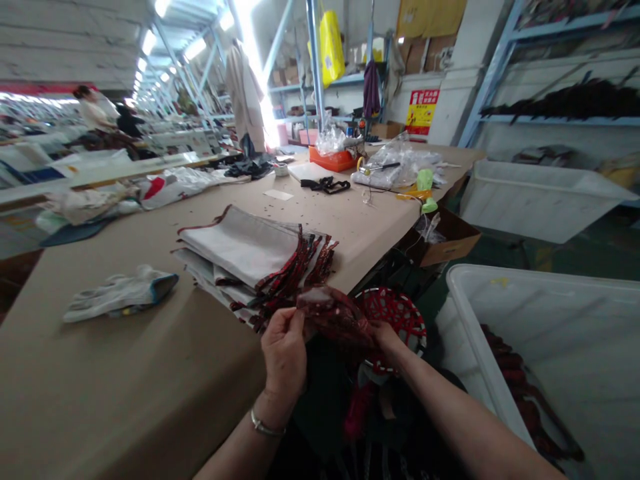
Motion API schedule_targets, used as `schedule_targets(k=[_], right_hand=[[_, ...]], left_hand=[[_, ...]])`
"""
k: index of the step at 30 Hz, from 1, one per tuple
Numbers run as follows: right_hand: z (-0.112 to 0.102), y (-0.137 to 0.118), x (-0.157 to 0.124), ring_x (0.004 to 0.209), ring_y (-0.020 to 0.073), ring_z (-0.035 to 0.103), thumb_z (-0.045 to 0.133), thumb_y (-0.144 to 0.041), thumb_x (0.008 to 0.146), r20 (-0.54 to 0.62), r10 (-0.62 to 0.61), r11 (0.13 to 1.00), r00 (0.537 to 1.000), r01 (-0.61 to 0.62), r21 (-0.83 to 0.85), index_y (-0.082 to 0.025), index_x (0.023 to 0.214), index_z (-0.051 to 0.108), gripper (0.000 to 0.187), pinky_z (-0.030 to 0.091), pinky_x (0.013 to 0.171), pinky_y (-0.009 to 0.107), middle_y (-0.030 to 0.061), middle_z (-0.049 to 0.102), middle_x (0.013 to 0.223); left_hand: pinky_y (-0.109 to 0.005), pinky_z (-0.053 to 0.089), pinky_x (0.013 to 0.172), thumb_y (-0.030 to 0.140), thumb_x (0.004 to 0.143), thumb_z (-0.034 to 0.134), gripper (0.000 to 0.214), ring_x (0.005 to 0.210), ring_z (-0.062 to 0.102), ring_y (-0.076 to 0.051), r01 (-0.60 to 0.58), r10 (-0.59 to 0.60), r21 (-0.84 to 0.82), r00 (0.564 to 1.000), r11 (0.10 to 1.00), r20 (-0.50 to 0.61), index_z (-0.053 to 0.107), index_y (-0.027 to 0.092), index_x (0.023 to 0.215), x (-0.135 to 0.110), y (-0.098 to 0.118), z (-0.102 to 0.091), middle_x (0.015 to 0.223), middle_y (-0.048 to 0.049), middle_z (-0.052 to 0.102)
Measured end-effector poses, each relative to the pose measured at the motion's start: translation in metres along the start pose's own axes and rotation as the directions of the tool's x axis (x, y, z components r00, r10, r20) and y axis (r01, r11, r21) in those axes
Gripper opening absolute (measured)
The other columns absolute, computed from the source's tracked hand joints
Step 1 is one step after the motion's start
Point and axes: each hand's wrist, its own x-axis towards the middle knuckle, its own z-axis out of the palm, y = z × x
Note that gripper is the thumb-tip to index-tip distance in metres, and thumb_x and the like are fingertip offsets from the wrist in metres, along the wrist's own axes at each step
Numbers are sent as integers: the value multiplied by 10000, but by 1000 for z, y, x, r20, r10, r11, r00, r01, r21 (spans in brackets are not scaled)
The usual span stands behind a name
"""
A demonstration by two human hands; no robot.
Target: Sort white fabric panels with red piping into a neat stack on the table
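Between my two hands is a dark red patterned piece of fabric [336,315], held just off the table's near edge. My left hand [284,350] pinches its left end between thumb and fingers. At its right end my right hand [384,337] is closed on the cloth, the fingertips partly hidden by it. Just beyond my left hand lies a stack of folded pale fabric pieces [245,243] with dark red patterned edges. A pale work glove [120,292] rests on the table to the left.
The brown-covered table [165,373] carries an orange tray [333,159], black straps [325,185] and clear plastic bags [400,163] farther back. Below my right hand is a red-and-white round stool [393,320]. A white bin [560,320] holding dark red fabric stands at the right, near a cardboard box [450,243].
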Motion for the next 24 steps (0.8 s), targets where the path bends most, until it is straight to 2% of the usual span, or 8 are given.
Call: schedule_targets(k=[3,5,7,10,12,15,20,24], right_hand=[[-16,23,4,783,145,643,612,-342,945,-49,69,986,996,-76,-148,-124,979,643,222,557,699,301,24,660,930],[-18,35,7,819,155,647,619,-338,941,-40,94,967,995,-100,-235,-125,995,645,221,561,722,314,31,662,963],[-15,42,11,841,163,651,624,-331,937,-17,104,943,994,-104,-316,-123,990,651,216,562,746,329,33,666,971],[-8,44,15,891,180,653,636,-318,929,21,85,908,996,-69,-412,-123,964,659,199,559,794,354,33,672,983],[-7,43,16,937,195,652,633,-319,931,35,54,891,998,-32,-454,-125,974,663,201,553,836,377,37,675,1009],[-15,40,14,983,207,648,629,-320,934,35,19,867,999,1,-499,-128,995,666,205,540,878,402,43,677,1032],[-23,36,10,938,200,661,620,-329,940,69,6,839,998,32,-543,-122,1013,665,224,553,844,386,37,683,1008],[-14,30,14,951,201,658,629,-322,934,107,-17,812,994,76,-579,-124,989,670,209,552,848,386,38,683,1011]], left_hand=[[-221,383,500,320,751,652,185,498,461,-110,129,-129,104,992,986,-9,613,171,648,-15,-27,-15,499,52,503],[-239,454,568,330,729,680,169,572,553,-133,191,-194,59,980,980,54,656,166,761,-20,-38,-20,601,24,615],[-280,525,743,320,695,728,341,822,668,-184,225,-205,-75,956,972,208,678,177,1000,-21,-40,-21,908,-36,736],[-357,475,998,276,650,784,561,1180,609,-257,310,-178,-215,862,926,475,645,194,1187,-17,-37,-16,1247,-88,685],[-396,460,1022,273,659,790,494,1155,626,-281,401,-236,-185,789,897,567,680,165,1129,-13,-36,-14,1191,-106,714],[-427,475,984,278,667,778,404,1026,675,-288,499,-356,-80,714,863,603,713,142,1041,-9,-40,-15,1062,-102,754],[-429,451,989,229,610,793,492,1034,653,-283,430,-353,31,695,902,627,711,169,1091,-6,-49,-15,1030,-67,749],[-451,417,1046,227,618,788,464,1148,613,-310,463,-343,16,633,886,694,712,176,1073,-4,-55,-4,1131,-88,732]])
